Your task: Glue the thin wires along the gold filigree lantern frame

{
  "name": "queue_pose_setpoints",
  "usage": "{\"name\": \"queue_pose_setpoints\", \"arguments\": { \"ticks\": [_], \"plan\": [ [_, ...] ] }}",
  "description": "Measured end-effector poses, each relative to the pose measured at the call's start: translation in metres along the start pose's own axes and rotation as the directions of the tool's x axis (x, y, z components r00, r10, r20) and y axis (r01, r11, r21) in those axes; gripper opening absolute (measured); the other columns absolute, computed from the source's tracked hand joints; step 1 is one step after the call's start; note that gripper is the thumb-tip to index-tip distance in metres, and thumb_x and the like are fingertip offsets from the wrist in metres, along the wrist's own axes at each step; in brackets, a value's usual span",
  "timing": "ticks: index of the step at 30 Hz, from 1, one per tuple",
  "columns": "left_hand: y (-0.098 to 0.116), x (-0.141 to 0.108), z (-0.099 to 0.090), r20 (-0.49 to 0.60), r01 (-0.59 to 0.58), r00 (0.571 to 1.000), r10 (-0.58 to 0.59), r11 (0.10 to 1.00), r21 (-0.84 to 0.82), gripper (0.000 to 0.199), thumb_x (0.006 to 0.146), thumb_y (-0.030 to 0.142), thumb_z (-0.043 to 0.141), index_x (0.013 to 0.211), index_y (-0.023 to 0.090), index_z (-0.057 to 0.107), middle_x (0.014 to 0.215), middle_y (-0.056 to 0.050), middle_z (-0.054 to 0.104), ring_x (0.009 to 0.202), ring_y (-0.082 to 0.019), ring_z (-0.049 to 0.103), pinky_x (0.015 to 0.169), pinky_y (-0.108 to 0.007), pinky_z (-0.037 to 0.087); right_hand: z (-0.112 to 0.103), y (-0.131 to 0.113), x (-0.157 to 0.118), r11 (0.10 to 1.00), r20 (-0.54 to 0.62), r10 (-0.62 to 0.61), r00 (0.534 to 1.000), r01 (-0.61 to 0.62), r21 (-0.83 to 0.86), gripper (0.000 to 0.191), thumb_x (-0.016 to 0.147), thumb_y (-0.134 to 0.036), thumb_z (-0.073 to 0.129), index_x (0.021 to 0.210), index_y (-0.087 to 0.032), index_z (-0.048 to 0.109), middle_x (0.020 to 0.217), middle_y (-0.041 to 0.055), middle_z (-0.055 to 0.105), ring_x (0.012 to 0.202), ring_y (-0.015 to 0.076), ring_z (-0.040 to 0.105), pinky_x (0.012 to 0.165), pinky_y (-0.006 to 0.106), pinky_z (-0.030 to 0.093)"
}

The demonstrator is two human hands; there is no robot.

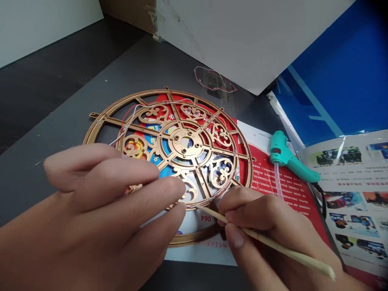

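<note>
Gold, scroll-patterned openwork wheel (pixel 175 145)

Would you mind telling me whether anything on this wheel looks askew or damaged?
No damage stands out, but on the golden wheel, toward the picture's left, thin red and white wires bow out loosely, whereas elsewhere they mostly follow the inner ring.

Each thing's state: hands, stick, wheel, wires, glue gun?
Left hand: curled near wheel, contact unclear.
Right hand: holding wooden stick.
Wooden stick: held slanted, tip at wheel.
Wheel: lying over printed sheet.
Wheel wiring: strung around wheel.
Loose wire: looped, beyond wheel.
Glue gun: lying sideways, glue stick protruding, power unclear.
</note>
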State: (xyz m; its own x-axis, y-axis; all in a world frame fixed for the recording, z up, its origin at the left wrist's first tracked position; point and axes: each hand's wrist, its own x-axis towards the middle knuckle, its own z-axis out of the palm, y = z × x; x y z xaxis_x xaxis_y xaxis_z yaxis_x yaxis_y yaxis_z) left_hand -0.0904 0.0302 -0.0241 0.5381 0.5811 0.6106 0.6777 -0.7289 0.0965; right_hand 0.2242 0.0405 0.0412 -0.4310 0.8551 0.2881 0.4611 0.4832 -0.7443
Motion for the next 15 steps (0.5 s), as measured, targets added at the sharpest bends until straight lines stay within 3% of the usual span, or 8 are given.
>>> {"name": "queue_pose_setpoints", "arguments": {
  "ticks": [3,5,10,15],
  "plan": [
    [0.004,-0.017,0.008,-0.002,-0.012,1.0,0.012,1.0,-0.006,0.026,0.118,0.045,0.077,0.142,0.039,0.083,0.165,-0.001,0.067,0.167,-0.039,0.061,0.142,-0.072,0.066,-0.003,0.001,0.001,1.0,-0.018,-0.005,1.0,0.005,-0.016,0.02,0.129,-0.02,0.075,0.116,-0.033,0.068,0.101,-0.003,0.085,0.086,0.018,0.089,0.081,0.022,0.079],
    [0.009,-0.035,0.021,-0.037,-0.011,0.999,0.011,1.0,0.008,0.029,0.119,0.045,0.063,0.14,0.036,0.082,0.155,-0.005,0.07,0.179,-0.047,0.058,0.139,-0.078,0.069,-0.003,0.002,0.0,0.999,-0.029,-0.022,0.999,0.021,-0.024,0.021,0.131,-0.023,0.074,0.114,-0.033,0.067,0.099,-0.0031,0.085,0.086,0.0178,0.089,0.08,0.021,0.078],
    [0.012,-0.08,0.058,-0.06,-0.071,0.996,0.07,0.998,-0.003,0.036,0.118,0.041,0.057,0.143,0.036,0.082,0.149,-0.005,0.072,0.183,-0.049,0.057,0.141,-0.08,0.068,0.0,-0.001,0.012,0.999,-0.007,-0.054,0.999,0.054,-0.006,0.014,0.123,-0.024,0.084,0.114,-0.033,0.077,0.101,0.0042,0.087,0.086,0.0247,0.09,0.074,0.029,0.08],
    [-0.01,-0.089,0.07,-0.092,-0.082,0.992,0.081,0.997,-0.007,0.042,0.118,0.045,0.054,0.15,0.037,0.081,0.151,-0.006,0.072,0.183,-0.051,0.055,0.144,-0.085,0.064,0.009,-0.005,0.045,0.992,-0.014,-0.124,0.992,0.124,-0.026,0.024,0.106,-0.049,0.103,0.105,-0.033,0.085,0.104,0.0106,0.088,0.095,0.0339,0.091,0.072,0.037,0.081]
  ]
}}
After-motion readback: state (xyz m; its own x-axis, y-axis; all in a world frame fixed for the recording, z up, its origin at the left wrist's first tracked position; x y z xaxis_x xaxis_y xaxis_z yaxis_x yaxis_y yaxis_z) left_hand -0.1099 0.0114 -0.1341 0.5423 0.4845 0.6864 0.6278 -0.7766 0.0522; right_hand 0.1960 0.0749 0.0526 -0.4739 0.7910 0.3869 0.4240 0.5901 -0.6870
